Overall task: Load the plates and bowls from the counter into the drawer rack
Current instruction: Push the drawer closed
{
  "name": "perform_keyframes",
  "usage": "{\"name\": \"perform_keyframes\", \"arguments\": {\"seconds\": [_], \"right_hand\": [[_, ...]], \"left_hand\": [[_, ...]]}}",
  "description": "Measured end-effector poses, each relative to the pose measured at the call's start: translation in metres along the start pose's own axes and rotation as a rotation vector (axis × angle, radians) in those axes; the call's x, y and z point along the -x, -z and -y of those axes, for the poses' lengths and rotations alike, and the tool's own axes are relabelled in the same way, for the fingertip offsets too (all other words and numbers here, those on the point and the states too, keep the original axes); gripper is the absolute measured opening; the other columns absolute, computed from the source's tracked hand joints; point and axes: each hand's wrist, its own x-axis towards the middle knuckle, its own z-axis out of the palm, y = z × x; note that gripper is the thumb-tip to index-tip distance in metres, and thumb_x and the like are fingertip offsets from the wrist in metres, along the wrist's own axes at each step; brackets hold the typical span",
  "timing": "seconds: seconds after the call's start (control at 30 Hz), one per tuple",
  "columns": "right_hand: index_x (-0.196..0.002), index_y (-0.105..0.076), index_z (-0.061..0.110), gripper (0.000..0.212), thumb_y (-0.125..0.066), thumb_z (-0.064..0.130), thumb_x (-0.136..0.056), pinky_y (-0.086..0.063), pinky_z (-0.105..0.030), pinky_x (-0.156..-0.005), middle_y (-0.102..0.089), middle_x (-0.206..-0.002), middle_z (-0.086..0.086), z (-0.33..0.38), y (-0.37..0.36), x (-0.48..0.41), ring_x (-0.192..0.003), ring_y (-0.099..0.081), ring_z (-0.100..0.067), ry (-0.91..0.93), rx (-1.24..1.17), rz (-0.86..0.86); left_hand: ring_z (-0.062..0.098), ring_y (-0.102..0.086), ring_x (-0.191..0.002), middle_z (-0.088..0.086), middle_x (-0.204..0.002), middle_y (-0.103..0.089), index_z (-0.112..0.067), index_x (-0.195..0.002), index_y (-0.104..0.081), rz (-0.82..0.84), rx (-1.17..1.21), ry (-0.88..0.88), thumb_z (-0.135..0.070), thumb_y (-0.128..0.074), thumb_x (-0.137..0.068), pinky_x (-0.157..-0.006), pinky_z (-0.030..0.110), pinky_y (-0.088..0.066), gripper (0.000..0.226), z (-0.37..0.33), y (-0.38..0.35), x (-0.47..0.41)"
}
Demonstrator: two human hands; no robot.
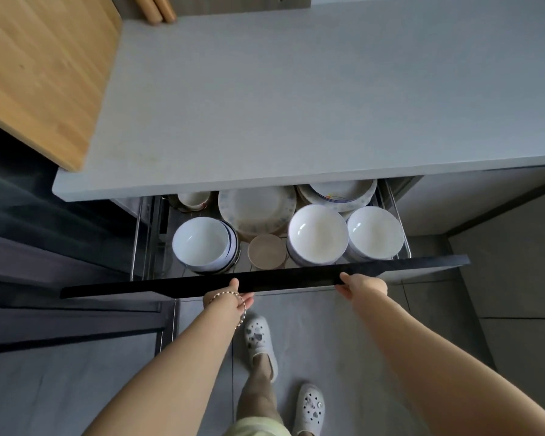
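KITCHEN: A person's left hand [230, 294] and right hand [363, 285] hold the black drawer front [280, 280] of a pull-out below the counter [265, 105]. Each hand has its thumb on the panel's top edge w/ fingers curled under it, pinching the panel. The left hand sits near the panel's middle and the right hand is further toward 3 o'clock, the two well apart. A bead bracelet [233, 298] rings the left wrist.

The drawer stands partly out, its back part hidden under the counter's lip. All crockery in view sits inside the chrome wire rack [135, 243]:

- At 9 o'clock in the rack is a left bowl stack [202, 242], white, w/ blue-rimmed bowls nested under the top one.
- At 3 o'clock a middle bowl stack [317, 234] and a right bowl stack [375, 232] stand side by side, rims touching or nearly so, just behind the drawer front.
- Between the left and middle stacks is a tan cup [267, 251], mouth up.
- At 12 o'clock lies a patterned plate [257, 209], w/ a plate stack [340, 191] at approx. 1 o'clock, partly under the counter.
- At 11 o'clock is a small cup [193, 199], half hidden by the counter edge.

On the grey counter a wooden board [38, 67] lies at 10 o'clock of the frame, overhanging the counter's left edge. Two wooden rods [161, 9] lean at 11 o'clock by the back wall.

At 6 o'clock, a pair of white clogs [258, 341] w/ charms stands on the grey tile floor [343, 341].
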Motion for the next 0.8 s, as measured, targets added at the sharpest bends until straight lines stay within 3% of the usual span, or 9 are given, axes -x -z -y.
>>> {"name": "perform_keyframes", "arguments": {"seconds": [0.1, 0.2, 0.23, 0.33, 0.47, 0.57, 0.6, 0.67, 0.8], "right_hand": [[-0.07, -0.046, 0.008, 0.022, -0.061, 0.001, -0.085, -0.056, -0.023, -0.054, -0.066, -0.047, 0.0, 0.017, -0.013, -0.005, -0.04, -0.063, -0.007, 0.066, -0.171, 0.021], [-0.07, -0.055, 0.002, 0.019, -0.068, 0.009, -0.081, -0.054, -0.032, -0.078, -0.069, -0.078, -0.013, 0.035, -0.032, -0.005, -0.054, -0.064, -0.018, 0.026, -0.132, -0.103], [-0.079, -0.058, -0.003, 0.015, -0.067, 0.008, -0.082, -0.054, -0.034, -0.082, -0.068, -0.08, -0.014, 0.042, -0.039, -0.005, -0.059, -0.063, -0.02, 0.016, -0.176, -0.086], [-0.118, -0.05, -0.009, 0.033, -0.059, -0.001, -0.087, -0.051, -0.034, -0.086, -0.066, -0.1, -0.023, 0.066, -0.051, -0.006, -0.085, -0.067, -0.03, -0.033, -0.355, 0.03], [-0.129, -0.045, -0.008, 0.042, -0.055, -0.002, -0.089, -0.048, -0.032, -0.085, -0.062, -0.095, -0.019, 0.098, -0.059, -0.005, -0.078, -0.062, -0.024, -0.043, -0.387, 0.118], [-0.131, -0.041, -0.009, 0.04, -0.047, -0.005, -0.092, -0.048, -0.034, -0.086, -0.059, -0.116, -0.023, 0.119, -0.063, -0.004, -0.118, -0.056, -0.032, -0.058, -0.418, 0.17], [-0.131, -0.041, -0.009, 0.039, -0.044, -0.007, -0.092, -0.051, -0.031, -0.083, -0.054, -0.128, -0.024, 0.126, -0.064, -0.005, -0.123, -0.052, -0.032, -0.062, -0.429, 0.181], [-0.131, -0.041, -0.011, 0.039, -0.04, -0.012, -0.091, -0.058, -0.025, -0.06, -0.053, -0.129, -0.024, 0.14, -0.068, -0.003, -0.12, -0.054, -0.032, -0.066, -0.434, 0.212], [-0.117, -0.05, -0.009, 0.033, -0.035, -0.017, -0.09, -0.053, -0.023, -0.038, -0.055, -0.086, -0.018, 0.16, -0.077, -0.003, -0.077, -0.056, -0.026, -0.108, -0.472, 0.303]], "left_hand": [[0.037, -0.066, -0.097, 0.025, -0.128, -0.056, 0.008, -0.125, -0.044, 0.055, -0.014, 0.009, -0.005, -0.031, -0.1, -0.085, 0.035, -0.051, 0.031, -0.02, -0.012, -0.012], [0.018, -0.068, -0.042, 0.024, -0.061, -0.068, 0.009, -0.103, -0.056, 0.085, -0.036, 0.0, -0.011, -0.049, -0.095, -0.049, 0.026, -0.057, 0.022, -0.044, -0.025, -0.018], [0.018, -0.068, -0.042, 0.023, -0.06, -0.068, 0.008, -0.103, -0.056, 0.096, -0.045, 0.009, -0.012, -0.05, -0.094, -0.056, 0.028, -0.059, 0.022, -0.052, -0.029, -0.02], [0.034, -0.068, -0.097, 0.032, -0.115, -0.061, 0.012, -0.123, -0.049, 0.119, -0.073, 0.043, -0.01, -0.046, -0.096, -0.089, 0.04, -0.049, 0.035, -0.076, -0.042, -0.028], [0.025, -0.069, -0.066, 0.026, -0.103, -0.067, 0.008, -0.126, -0.047, 0.145, -0.083, 0.093, -0.009, -0.045, -0.096, -0.072, 0.028, -0.057, 0.034, -0.102, -0.061, -0.03], [0.023, -0.061, -0.059, 0.017, -0.071, -0.062, 0.006, -0.12, -0.049, 0.135, -0.075, 0.106, -0.001, -0.048, -0.093, -0.046, 0.02, -0.054, 0.028, -0.12, -0.08, -0.035], [0.021, -0.055, -0.06, 0.015, -0.072, -0.056, 0.007, -0.118, -0.049, 0.135, -0.064, 0.101, 0.001, -0.049, -0.092, -0.049, 0.018, -0.055, 0.026, -0.126, -0.087, -0.035], [0.019, -0.051, -0.063, 0.013, -0.074, -0.05, 0.007, -0.097, -0.054, 0.135, -0.025, 0.102, 0.007, -0.051, -0.09, -0.067, 0.022, -0.057, 0.008, -0.135, -0.095, -0.037], [0.019, -0.051, -0.063, 0.013, -0.074, -0.05, 0.002, -0.074, -0.049, 0.14, 0.096, 0.089, 0.013, -0.046, -0.089, -0.054, 0.017, -0.056, 0.019, -0.141, -0.104, -0.038]]}}
